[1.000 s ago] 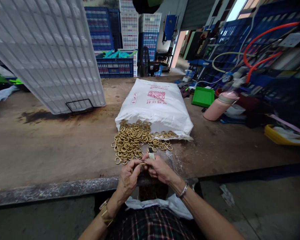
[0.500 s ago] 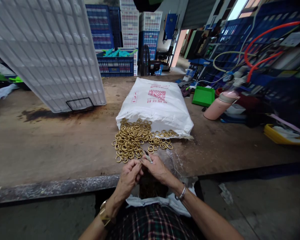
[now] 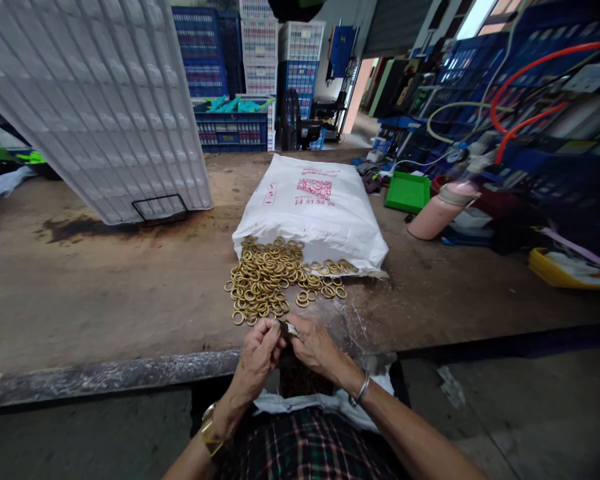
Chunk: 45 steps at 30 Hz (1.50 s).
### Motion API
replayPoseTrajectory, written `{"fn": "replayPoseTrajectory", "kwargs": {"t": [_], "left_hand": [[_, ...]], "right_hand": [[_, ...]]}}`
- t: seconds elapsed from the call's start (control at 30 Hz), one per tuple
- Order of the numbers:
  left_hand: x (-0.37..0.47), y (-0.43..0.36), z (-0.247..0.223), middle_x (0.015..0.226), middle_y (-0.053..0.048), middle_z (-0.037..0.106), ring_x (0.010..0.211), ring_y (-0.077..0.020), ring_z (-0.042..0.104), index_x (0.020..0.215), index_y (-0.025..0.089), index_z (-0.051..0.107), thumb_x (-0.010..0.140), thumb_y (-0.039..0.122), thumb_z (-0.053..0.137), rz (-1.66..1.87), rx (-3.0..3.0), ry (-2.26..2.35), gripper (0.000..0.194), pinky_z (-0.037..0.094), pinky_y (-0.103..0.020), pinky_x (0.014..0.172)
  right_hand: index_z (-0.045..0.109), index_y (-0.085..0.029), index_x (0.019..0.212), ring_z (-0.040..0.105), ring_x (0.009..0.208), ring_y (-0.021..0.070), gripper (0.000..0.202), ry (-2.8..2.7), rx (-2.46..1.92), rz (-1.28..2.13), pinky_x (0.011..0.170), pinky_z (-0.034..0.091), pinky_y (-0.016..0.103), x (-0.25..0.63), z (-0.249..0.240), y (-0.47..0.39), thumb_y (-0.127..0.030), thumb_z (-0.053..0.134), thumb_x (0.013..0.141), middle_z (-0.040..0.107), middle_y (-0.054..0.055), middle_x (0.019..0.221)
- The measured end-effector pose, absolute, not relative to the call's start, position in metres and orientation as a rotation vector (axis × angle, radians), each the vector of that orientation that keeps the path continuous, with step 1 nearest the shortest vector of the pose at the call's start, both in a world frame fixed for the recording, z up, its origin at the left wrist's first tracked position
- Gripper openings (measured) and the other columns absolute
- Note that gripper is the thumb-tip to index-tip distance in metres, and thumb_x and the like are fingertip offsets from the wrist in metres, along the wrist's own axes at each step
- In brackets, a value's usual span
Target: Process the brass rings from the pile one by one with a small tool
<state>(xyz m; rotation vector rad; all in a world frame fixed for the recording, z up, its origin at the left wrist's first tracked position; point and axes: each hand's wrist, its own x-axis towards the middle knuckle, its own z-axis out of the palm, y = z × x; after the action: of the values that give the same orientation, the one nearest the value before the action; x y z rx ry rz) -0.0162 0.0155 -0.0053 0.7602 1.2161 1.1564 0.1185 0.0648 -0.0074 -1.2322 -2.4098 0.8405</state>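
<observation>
In front of my body, at the table's front edge, my two hands meet. My right hand point(image 3: 316, 347) is closed around a small knife point(image 3: 292, 330) with a pale handle and a dark tip, which points toward the left fingers. My left hand point(image 3: 261, 347) pinches thumb against fingers at that tip; what it holds is too small and covered to make out. Just beyond the fingertips lies a heap of gold-coloured rings point(image 3: 265, 277). The rings spill from the open mouth of a white sack point(image 3: 315, 217) with red print, lying flat on the table.
On the wooden table point(image 3: 105, 287), a tall translucent ribbed panel stack point(image 3: 115, 113) leans in a black wire stand at left. At right are a green tray point(image 3: 407, 192), a pink bottle point(image 3: 443, 213) and a yellow tray point(image 3: 570, 270). Stacked crates point(image 3: 260, 60) stand behind.
The knife has turned in my right hand: its dark tip pointed up and away before and now lies down against the left fingertips. The left hand has hardly moved.
</observation>
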Motion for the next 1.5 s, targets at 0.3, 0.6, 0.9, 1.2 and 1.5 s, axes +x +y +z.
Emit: {"fn": "replayPoseTrajectory", "kwargs": {"t": [0.3,0.6,0.9,1.2,1.5], "left_hand": [[-0.016,0.016,-0.004,0.053,0.006,0.046,0.039,-0.0044,0.032,0.067,0.018,0.049,0.072,0.058,0.057,1.156,0.843,1.257,0.041,0.024,-0.017,0.037],[-0.013,0.012,0.004,0.051,0.006,0.046,0.039,-0.0044,0.034,0.064,0.018,0.049,0.07,0.057,0.06,1.16,0.837,1.255,0.042,0.025,-0.017,0.037],[-0.007,0.007,0.013,0.053,0.004,0.05,0.04,-0.0049,0.036,0.071,0.016,0.054,0.075,0.051,0.059,1.142,0.59,0.955,0.036,0.028,-0.016,0.036],[-0.017,0.014,0.009,0.07,-0.001,0.062,0.054,-0.0096,0.054,0.09,0.018,0.056,0.066,0.028,0.072,1.158,0.276,0.865,0.031,0.037,-0.017,0.041],[-0.022,0.022,0.003,0.074,-0.003,0.063,0.063,-0.0127,0.06,0.073,0.015,0.054,0.059,0.028,0.079,1.18,0.134,0.871,0.031,0.042,-0.017,0.043]], "right_hand": [[0.055,-0.016,0.084,0.047,0.062,0.013,0.024,-2.493,-1.209,0.88,0.061,0.032,0.022,0.119,-0.005,0.067,-0.005,0.041,0.069,0.057,0.002,0.07],[0.057,-0.016,0.089,0.048,0.058,0.0123,0.024,-2.605,-1.265,0.796,0.057,0.028,0.023,0.121,0.002,0.071,-0.008,0.041,0.074,0.061,0.003,0.069],[0.054,-0.017,0.098,0.057,0.069,0.0148,0.02,-2.287,-1.723,0.432,0.059,0.03,0.023,0.132,-0.005,0.1,-0.015,0.041,0.083,0.065,0.005,0.08],[0.054,-0.02,0.104,0.061,0.075,0.0174,0.021,-2.312,-1.842,0.422,0.06,0.029,0.025,0.13,-0.004,0.114,-0.021,0.046,0.084,0.067,0.005,0.084],[0.054,-0.019,0.087,0.052,0.076,0.0151,0.013,-2.165,-1.601,0.442,0.065,0.031,0.023,0.135,-0.01,0.108,-0.015,0.044,0.08,0.06,0.005,0.086]]}}
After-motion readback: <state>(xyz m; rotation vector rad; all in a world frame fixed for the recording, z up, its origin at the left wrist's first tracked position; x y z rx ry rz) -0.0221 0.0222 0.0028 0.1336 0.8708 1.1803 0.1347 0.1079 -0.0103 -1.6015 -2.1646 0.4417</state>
